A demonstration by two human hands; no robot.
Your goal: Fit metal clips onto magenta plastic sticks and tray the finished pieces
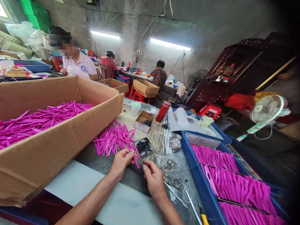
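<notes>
My left hand [122, 162] is closed on a thin magenta plastic stick [136, 162], whose end points down toward my other hand. Just to the right, my right hand [154, 179] makes a pinch with thumb and forefinger. Something tiny and dark may be at its fingertips, too small to name. Beyond the hands lies a loose pile of magenta sticks [114, 137]. Beside that pile, a shallow tray [152, 150] holds small black parts [143, 147]. A clear plastic bag [179, 161] with small metal pieces [170, 165] lies past my right hand.
A big cardboard box [70, 150] of magenta sticks stands left. On the right, a blue crate [194, 172] holds bundled magenta pieces. A red cylinder [163, 111], a small carton [142, 126] and a yellow-handled screwdriver [203, 217] are on the table. Several people sit farther back.
</notes>
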